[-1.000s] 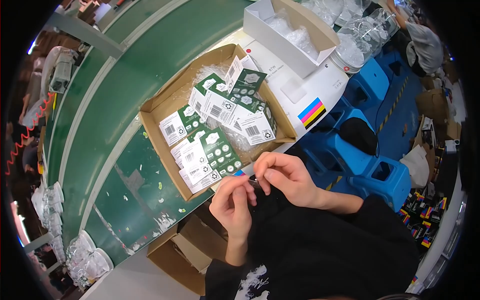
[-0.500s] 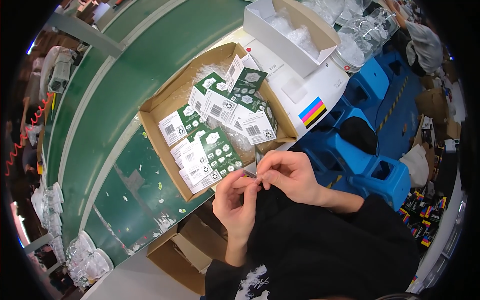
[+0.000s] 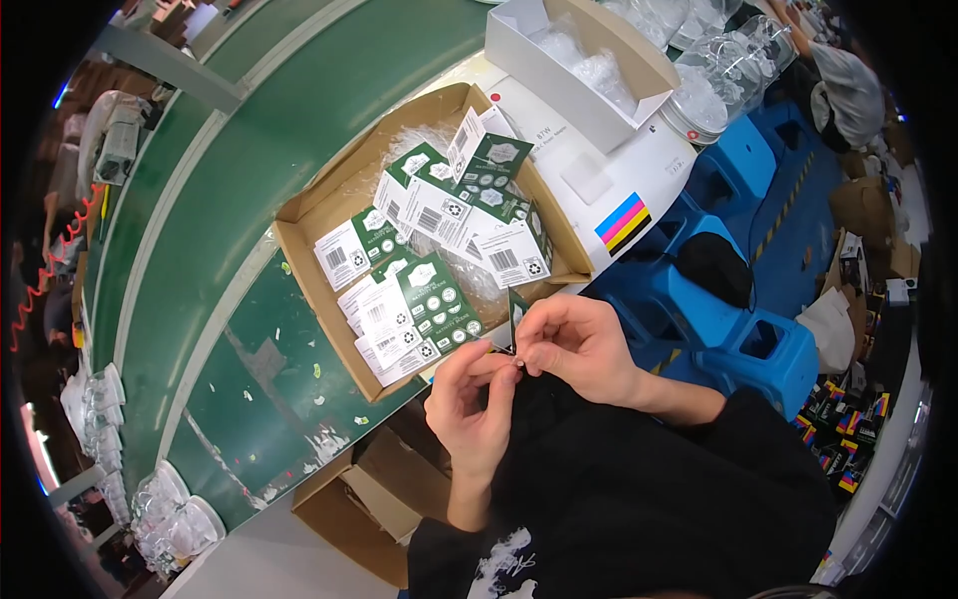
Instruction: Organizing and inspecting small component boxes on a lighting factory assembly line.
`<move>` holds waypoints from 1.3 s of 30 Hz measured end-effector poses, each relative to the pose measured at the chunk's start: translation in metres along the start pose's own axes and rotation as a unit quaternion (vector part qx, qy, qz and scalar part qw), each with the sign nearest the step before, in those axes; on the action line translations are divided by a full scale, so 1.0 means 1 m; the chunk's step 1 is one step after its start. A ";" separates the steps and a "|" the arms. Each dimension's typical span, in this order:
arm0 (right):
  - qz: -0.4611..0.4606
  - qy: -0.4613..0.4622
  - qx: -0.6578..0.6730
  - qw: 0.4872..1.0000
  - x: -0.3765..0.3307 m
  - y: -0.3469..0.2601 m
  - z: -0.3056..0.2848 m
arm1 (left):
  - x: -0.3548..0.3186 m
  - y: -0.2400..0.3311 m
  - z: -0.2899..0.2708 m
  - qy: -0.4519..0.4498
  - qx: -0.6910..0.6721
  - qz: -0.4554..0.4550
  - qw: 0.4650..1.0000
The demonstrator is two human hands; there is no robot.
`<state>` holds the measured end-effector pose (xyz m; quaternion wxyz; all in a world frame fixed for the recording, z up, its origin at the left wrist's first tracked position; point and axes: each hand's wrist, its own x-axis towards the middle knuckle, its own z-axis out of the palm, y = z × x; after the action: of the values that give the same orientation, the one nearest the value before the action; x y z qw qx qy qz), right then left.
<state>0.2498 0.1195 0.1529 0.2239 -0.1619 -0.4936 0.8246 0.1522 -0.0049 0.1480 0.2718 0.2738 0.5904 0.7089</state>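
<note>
My left hand and my right hand meet fingertip to fingertip just off the near edge of the cardboard tray. Both are closed in a pinch around something tiny, mostly covered by the fingers; a thin dark strand shows between them. Right behind my right fingers, the edge of a green card sticks up; I cannot tell whether it is held. In the shallow cardboard tray lie several green-and-white printed cards, overlapping on clear plastic wrap.
Beyond the tray stands a white open box with clear plastic bags inside. A green work table curves away on the left. Blue stools stand at the right, and an open brown carton sits below the table edge. Another person is at far right.
The fingers have shifted slightly while staying pinched together. More of the green card behind my right hand shows now. The tray has moved very slightly in the picture.
</note>
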 end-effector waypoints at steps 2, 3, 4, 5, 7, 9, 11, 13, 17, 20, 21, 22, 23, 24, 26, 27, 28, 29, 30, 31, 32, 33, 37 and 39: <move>0.003 0.009 0.002 1.000 0.000 0.000 0.000 | 0.000 0.000 0.000 0.001 0.001 0.001 1.000; 0.004 0.015 0.011 1.000 0.000 0.000 0.000 | 0.000 0.001 0.000 -0.007 0.014 0.012 1.000; 0.006 0.022 0.020 1.000 -0.001 0.000 0.000 | 0.000 0.001 0.000 -0.014 0.027 0.023 0.999; 0.006 0.021 0.020 1.000 -0.001 0.000 0.000 | -0.001 0.001 0.000 -0.013 0.028 0.023 0.999; 0.015 0.014 0.023 1.000 -0.001 0.000 -0.001 | -0.002 0.000 -0.001 -0.018 0.025 0.017 0.999; 0.016 0.014 0.025 0.999 -0.001 -0.001 -0.001 | -0.003 0.000 0.000 -0.014 0.019 0.009 1.000; 0.017 0.015 0.029 0.999 -0.001 0.001 -0.002 | -0.003 -0.001 0.000 -0.012 0.014 0.001 1.000; 0.021 0.014 0.020 0.999 -0.002 -0.001 0.000 | -0.002 0.002 0.000 0.003 -0.014 0.006 1.000; 0.034 0.007 0.009 0.999 0.000 -0.004 0.002 | -0.002 0.001 -0.001 -0.003 -0.005 0.004 1.000; 0.017 -0.008 0.003 1.000 0.002 -0.004 0.002 | -0.001 0.001 -0.002 -0.015 0.027 0.024 0.999; -0.012 -0.016 -0.053 0.998 0.001 -0.005 0.001 | -0.001 0.001 -0.002 -0.014 0.000 0.012 1.000; -0.042 -0.023 -0.109 0.993 0.001 -0.005 0.000 | -0.001 0.002 -0.003 -0.013 -0.027 0.001 1.000; -0.043 -0.022 -0.110 0.993 0.003 -0.004 0.001 | 0.000 0.004 -0.003 -0.014 -0.029 0.002 0.999; -0.090 -0.022 -0.175 0.980 0.005 -0.005 -0.002 | 0.000 0.005 -0.001 -0.001 -0.028 -0.018 0.999; -0.135 -0.031 -0.260 0.956 0.008 -0.007 -0.001 | -0.002 0.005 -0.003 0.023 -0.031 -0.036 0.999; -0.148 -0.042 -0.265 0.952 0.008 -0.007 -0.001 | -0.002 0.006 -0.004 0.024 -0.029 -0.027 0.999; -0.156 -0.049 -0.269 0.949 0.007 -0.008 -0.001 | -0.003 0.004 -0.005 0.023 -0.029 -0.019 0.999; -0.165 -0.056 -0.274 0.946 0.006 -0.009 -0.002 | -0.002 0.003 -0.004 0.020 -0.029 -0.011 0.999; -0.166 -0.063 -0.267 0.947 0.004 -0.008 -0.002 | -0.003 0.001 -0.004 0.023 -0.035 -0.013 0.999; -0.169 -0.062 -0.266 0.947 0.004 -0.008 -0.003 | -0.003 0.000 -0.003 0.014 -0.042 -0.006 0.999; -0.158 -0.066 -0.272 0.947 0.002 -0.009 -0.004 | -0.004 -0.001 -0.001 0.024 -0.037 -0.009 0.999; -0.149 -0.070 -0.276 0.947 0.003 -0.007 -0.005 | -0.004 -0.004 -0.003 0.035 -0.030 -0.009 0.999; -0.186 -0.066 -0.288 0.937 0.007 -0.005 -0.004 | -0.001 -0.005 -0.005 0.046 0.010 0.003 0.999; -0.201 -0.060 -0.317 0.925 0.007 -0.005 -0.002 | 0.000 -0.006 -0.006 0.046 0.004 0.010 0.999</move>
<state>0.2459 0.1268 0.1559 0.2921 -0.0722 -0.7641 0.5706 0.1487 -0.0081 0.1408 0.2356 0.2479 0.6027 0.7210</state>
